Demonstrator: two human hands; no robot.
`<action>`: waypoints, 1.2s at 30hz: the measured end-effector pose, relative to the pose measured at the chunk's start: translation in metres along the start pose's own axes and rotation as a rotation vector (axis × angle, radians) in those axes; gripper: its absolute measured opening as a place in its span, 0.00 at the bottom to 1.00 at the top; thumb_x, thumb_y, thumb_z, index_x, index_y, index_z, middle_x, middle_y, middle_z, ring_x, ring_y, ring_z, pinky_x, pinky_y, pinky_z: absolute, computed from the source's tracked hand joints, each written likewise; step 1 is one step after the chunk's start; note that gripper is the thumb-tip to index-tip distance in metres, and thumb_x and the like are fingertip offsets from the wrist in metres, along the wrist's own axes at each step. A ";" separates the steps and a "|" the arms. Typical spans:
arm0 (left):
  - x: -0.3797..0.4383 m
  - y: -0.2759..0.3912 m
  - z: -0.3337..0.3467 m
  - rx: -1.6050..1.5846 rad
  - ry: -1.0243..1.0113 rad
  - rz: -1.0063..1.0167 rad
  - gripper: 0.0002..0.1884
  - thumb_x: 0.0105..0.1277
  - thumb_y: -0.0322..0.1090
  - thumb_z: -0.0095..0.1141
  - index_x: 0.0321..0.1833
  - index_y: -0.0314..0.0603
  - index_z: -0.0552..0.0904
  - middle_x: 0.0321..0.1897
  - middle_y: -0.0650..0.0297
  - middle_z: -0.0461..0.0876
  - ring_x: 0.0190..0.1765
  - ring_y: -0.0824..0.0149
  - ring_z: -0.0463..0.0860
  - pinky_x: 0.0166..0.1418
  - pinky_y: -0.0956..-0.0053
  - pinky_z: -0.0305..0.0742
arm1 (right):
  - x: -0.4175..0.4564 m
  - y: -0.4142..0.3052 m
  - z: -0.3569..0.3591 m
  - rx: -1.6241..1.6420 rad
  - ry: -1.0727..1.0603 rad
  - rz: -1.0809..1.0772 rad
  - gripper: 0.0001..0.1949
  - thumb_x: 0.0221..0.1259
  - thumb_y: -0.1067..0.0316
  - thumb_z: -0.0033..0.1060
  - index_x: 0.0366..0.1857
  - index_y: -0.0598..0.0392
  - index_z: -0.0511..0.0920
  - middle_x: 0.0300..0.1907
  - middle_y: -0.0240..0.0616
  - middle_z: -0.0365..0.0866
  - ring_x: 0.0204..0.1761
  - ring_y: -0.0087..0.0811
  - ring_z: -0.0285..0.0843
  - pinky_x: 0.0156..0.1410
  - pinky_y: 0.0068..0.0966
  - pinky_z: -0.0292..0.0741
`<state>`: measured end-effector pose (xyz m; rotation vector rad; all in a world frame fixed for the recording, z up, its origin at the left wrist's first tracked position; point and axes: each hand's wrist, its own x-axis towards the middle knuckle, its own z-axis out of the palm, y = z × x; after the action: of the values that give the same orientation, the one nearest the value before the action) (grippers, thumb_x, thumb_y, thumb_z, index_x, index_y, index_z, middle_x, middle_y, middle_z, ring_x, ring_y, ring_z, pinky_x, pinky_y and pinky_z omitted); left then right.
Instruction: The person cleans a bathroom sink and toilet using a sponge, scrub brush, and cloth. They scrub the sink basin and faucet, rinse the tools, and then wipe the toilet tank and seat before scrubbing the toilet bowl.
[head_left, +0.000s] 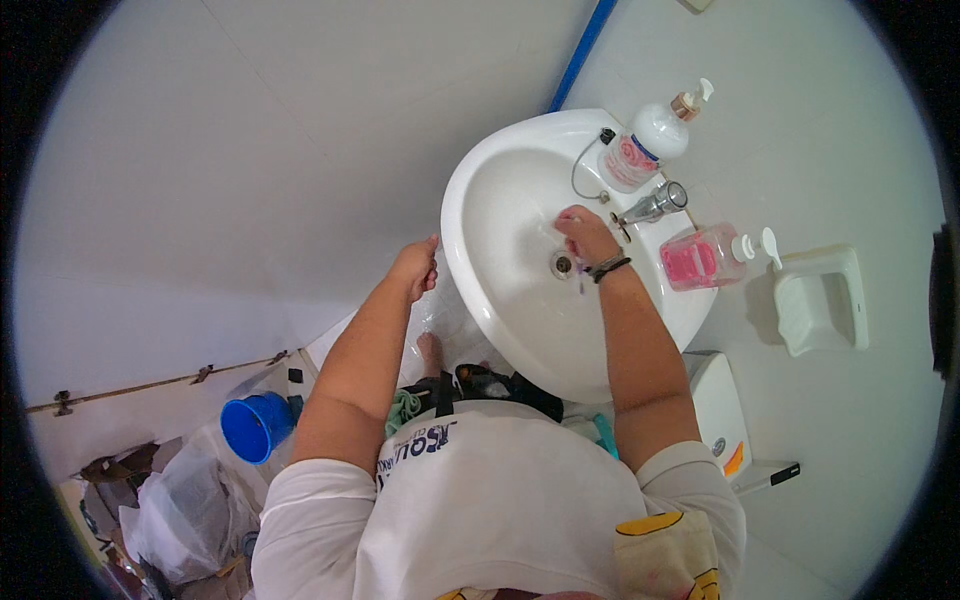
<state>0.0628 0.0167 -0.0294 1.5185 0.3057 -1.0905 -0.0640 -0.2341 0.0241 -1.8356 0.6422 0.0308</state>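
Over the white washbasin (517, 337), close to the drain (562, 264), my right hand (589, 234) has its fingers curled around a slim, light item with a purple end (581, 279). It may be a toothbrush; most of it is hidden. A dark band circles that wrist. Outside the basin's left rim, my left hand (416, 268) is closed in a loose fist, and nothing shows in it. The chrome faucet (654, 205) is just beyond my right hand. On the basin's back ledge are a clear pump bottle of pink liquid (690, 259) and a white-topped pump bottle (645, 146).
A ceramic soap dish (821, 300) is fixed to the right wall. The toilet tank (720, 412) stands beside the basin. At lower left are a blue bucket (255, 429) and a whitish plastic bag (187, 510). A blue pole (583, 52) rises behind the basin.
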 end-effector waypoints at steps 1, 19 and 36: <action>0.002 -0.004 -0.001 0.044 0.023 0.027 0.16 0.64 0.49 0.44 0.27 0.46 0.67 0.14 0.70 0.60 0.16 0.73 0.60 0.17 0.78 0.54 | 0.006 0.024 -0.015 0.111 0.000 0.040 0.12 0.52 0.60 0.53 0.35 0.56 0.72 0.20 0.33 0.71 0.18 0.23 0.67 0.21 0.19 0.64; 0.019 -0.047 -0.036 0.350 -0.095 0.177 0.13 0.59 0.41 0.50 0.41 0.41 0.75 0.39 0.59 0.75 0.41 0.62 0.78 0.41 0.68 0.73 | 0.002 0.044 -0.024 0.905 0.227 0.098 0.09 0.58 0.61 0.52 0.37 0.52 0.72 0.16 0.30 0.65 0.16 0.22 0.62 0.20 0.21 0.62; -0.078 0.037 0.102 0.968 0.020 1.166 0.13 0.57 0.33 0.52 0.43 0.37 0.76 0.42 0.52 0.75 0.45 0.54 0.75 0.52 0.65 0.68 | 0.030 0.078 -0.025 0.376 0.281 0.214 0.21 0.53 0.47 0.54 0.13 0.52 0.68 0.13 0.31 0.67 0.17 0.24 0.68 0.23 0.24 0.64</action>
<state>0.0016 -0.0543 0.0658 2.0450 -1.1438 -0.2098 -0.0798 -0.2853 -0.0444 -1.4137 0.9697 -0.1973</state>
